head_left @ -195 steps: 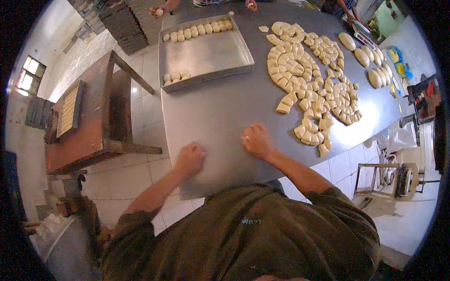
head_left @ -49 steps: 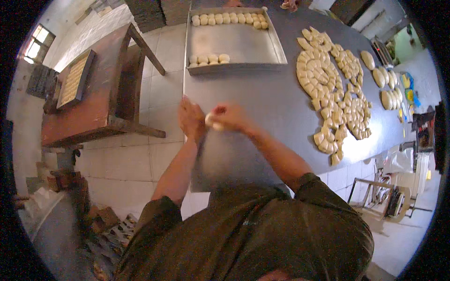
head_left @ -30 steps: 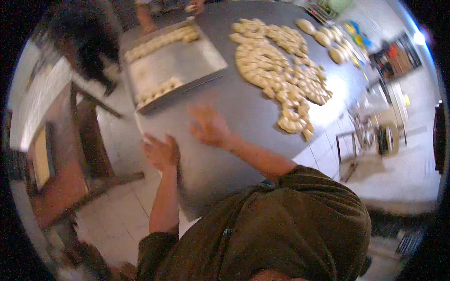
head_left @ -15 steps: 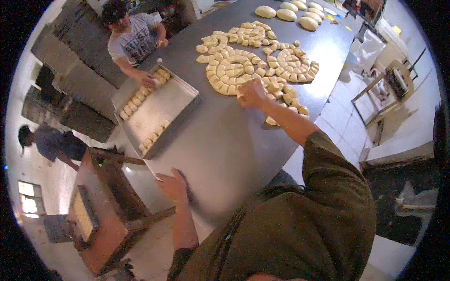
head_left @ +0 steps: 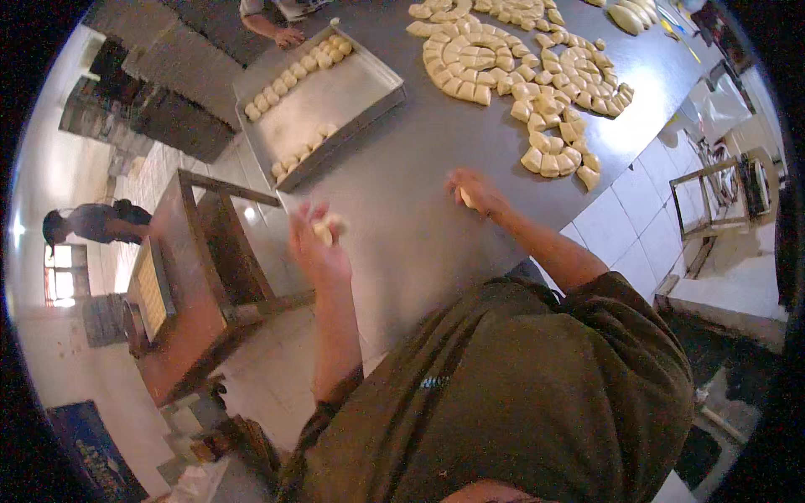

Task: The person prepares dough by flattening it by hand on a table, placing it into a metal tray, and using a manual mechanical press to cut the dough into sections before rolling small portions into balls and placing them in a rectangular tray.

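Note:
My left hand (head_left: pixel 320 239), slightly blurred, holds a pale dough piece (head_left: pixel 329 228) near the left edge of the metal table (head_left: pixel 402 218). My right hand (head_left: pixel 474 195) is curled round another dough piece (head_left: pixel 466 196) on the table surface, left of the cut dough pieces. These pieces (head_left: pixel 474 67) lie in spirals and loose clusters along the table's right half. Beyond my left hand sits a square metal tray (head_left: pixel 323 101) with a long row of dough balls (head_left: pixel 293 74) at the back and a shorter row (head_left: pixel 302 151) at the front.
A co-worker's hand (head_left: pixel 289 36) is beside the tray's far edge. Another person (head_left: pixel 96 225) bends by a wooden table (head_left: pixel 189 327) holding a filled tray (head_left: pixel 149 293) on the left. Larger dough portions (head_left: pixel 629 17) lie at the far right; a framed stand (head_left: pixel 704 197) stands on the floor.
My right hand has moved back from the dough clusters toward me. My left hand has risen from the table edge with dough now in it. The view has shifted.

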Demonstrator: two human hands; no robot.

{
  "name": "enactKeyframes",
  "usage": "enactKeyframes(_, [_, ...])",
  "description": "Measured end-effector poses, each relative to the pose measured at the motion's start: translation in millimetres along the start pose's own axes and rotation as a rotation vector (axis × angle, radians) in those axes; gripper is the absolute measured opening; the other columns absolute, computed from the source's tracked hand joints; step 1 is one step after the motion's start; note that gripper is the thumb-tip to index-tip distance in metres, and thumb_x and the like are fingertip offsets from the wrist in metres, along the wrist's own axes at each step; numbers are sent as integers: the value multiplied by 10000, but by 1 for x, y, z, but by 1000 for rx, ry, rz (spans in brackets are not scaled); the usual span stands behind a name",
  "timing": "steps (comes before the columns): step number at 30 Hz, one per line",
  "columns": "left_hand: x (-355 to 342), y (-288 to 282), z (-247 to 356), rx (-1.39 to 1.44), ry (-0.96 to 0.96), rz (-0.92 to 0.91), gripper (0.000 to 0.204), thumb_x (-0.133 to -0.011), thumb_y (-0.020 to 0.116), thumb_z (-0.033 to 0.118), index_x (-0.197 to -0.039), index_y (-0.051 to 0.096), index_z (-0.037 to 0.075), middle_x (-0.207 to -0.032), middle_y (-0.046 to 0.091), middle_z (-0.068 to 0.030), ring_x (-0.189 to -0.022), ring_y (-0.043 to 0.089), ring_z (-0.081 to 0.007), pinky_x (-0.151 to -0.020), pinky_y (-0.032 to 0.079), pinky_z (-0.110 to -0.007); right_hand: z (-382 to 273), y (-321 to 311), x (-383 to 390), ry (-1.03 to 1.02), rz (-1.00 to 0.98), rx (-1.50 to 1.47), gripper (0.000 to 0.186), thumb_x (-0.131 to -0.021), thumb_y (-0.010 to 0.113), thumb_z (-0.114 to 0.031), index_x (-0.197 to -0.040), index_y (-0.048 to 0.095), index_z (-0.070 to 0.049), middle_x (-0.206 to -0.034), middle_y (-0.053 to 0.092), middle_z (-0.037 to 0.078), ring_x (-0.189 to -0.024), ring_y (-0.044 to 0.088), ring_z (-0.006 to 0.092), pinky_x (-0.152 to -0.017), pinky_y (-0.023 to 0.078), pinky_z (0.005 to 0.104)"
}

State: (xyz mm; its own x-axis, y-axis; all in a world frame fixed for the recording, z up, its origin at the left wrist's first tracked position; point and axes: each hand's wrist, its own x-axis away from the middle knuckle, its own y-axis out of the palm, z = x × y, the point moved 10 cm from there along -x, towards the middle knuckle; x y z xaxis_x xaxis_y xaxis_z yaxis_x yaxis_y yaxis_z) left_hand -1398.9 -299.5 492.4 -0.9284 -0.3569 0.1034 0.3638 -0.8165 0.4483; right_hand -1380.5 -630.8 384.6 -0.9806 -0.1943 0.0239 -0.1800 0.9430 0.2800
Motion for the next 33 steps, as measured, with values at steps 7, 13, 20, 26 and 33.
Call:
enactKeyframes(7, [27, 80, -12, -795, 674, -297, 368, -1012, 571, 140, -1350, 584, -7, -1214, 674, -193, -1109, 645, -332, -938, 530, -453, -101, 71, -19, -43, 254, 69, 354, -935, 724, -373, -986, 688, -25, -722, 613, -2, -618, 548, 101, -563, 455, 266])
enactKeyframes(13, [39, 3, -83, -1247, 742, -423, 533, -912, 508, -8, -1445, 518, 2, -1404, 585, -230, -1237, 588, -449, -1029, 506, -474, -81, -72, -52, 73, 560, 1082, 475, -914, 733, -432, -1126, 660, -14, -944, 681, 146, -861, 661, 277, -749, 538, 423])
enactKeyframes(20, [105, -40, -62, -1930, 605, -732, 629, -959, 591, 183, -1542, 406, 40, -1558, 471, -195, -1406, 451, -430, -1125, 401, -542, -34, 25, 39, -152, -339, 1592, 293, -935, 674, -350, -1129, 655, -132, -1229, 632, 131, -1197, 573, 354, -1024, 441, 513])
enactKeyframes(26, [101, -17, -131, -1715, 477, -768, 264, -969, 581, 267, -1135, 614, 64, -1187, 634, -142, -1131, 579, -382, -917, 440, -566, 30, 100, 11, -102, -247, 1773, 304, -964, 589, -392, -1069, 678, -121, -1163, 633, 139, -1171, 552, 367, -1001, 420, 501])
enactKeyframes(33, [55, 2, -73, -1582, 846, -680, 204, -957, 601, 266, -1020, 616, 73, -1014, 628, -161, -955, 593, -384, -775, 444, -534, -62, 45, -23, -238, -7, 1651, 290, -973, 569, -352, -1015, 676, -86, -1080, 631, 173, -1089, 582, 382, -925, 457, 547])
